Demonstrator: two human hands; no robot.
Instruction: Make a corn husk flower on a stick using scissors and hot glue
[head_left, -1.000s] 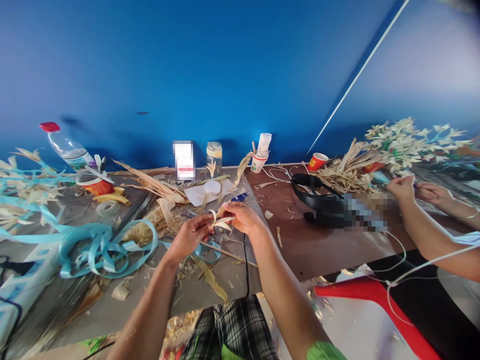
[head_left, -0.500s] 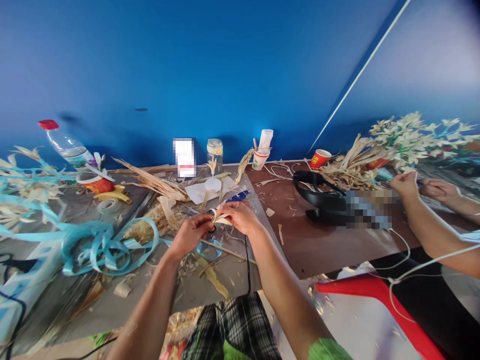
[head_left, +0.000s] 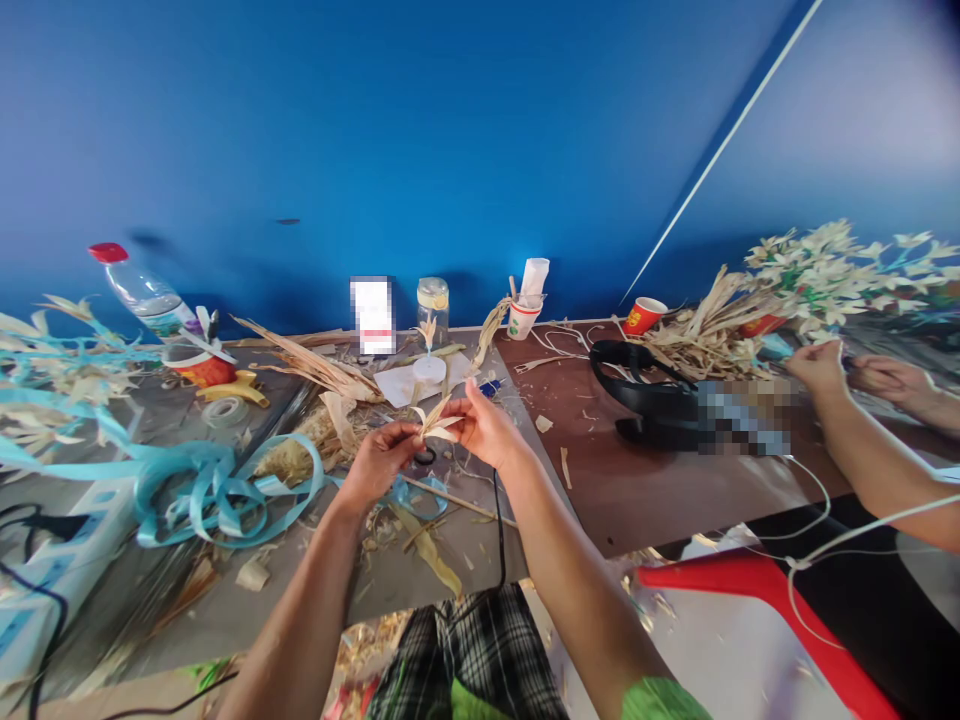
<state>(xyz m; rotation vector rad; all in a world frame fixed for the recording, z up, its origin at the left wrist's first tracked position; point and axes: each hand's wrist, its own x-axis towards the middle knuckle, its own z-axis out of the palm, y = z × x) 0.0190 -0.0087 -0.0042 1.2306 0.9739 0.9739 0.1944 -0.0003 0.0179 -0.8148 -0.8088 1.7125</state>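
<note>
My left hand (head_left: 384, 460) pinches the base of a pale corn-husk flower (head_left: 433, 420), its narrow petals fanned out above the fingertips. My right hand (head_left: 489, 430) is at the flower's right side, thumb raised and apart from the fingers. Those fingers reach the petals, though whether they press on them is hard to see. Under the hands lie a thin stick (head_left: 469, 504), a loop of blue ribbon (head_left: 424, 497) and husk scraps. Behind them, a similar small flower (head_left: 428, 338) stands on a white round holder (head_left: 429, 370).
Coiled blue ribbon (head_left: 217, 490) and a power strip (head_left: 64, 555) lie left. A bottle (head_left: 142, 285) leans by a red cup (head_left: 201, 366). Dried husks (head_left: 307, 355) and a jar (head_left: 433, 305) sit behind. At right are a black headset (head_left: 637, 400) and a co-worker's hands (head_left: 817, 365).
The flower's petals now stand spread, where before a strip lay between both hands' fingertips. My right thumb has lifted away from the fingers. My left hand keeps its pinch.
</note>
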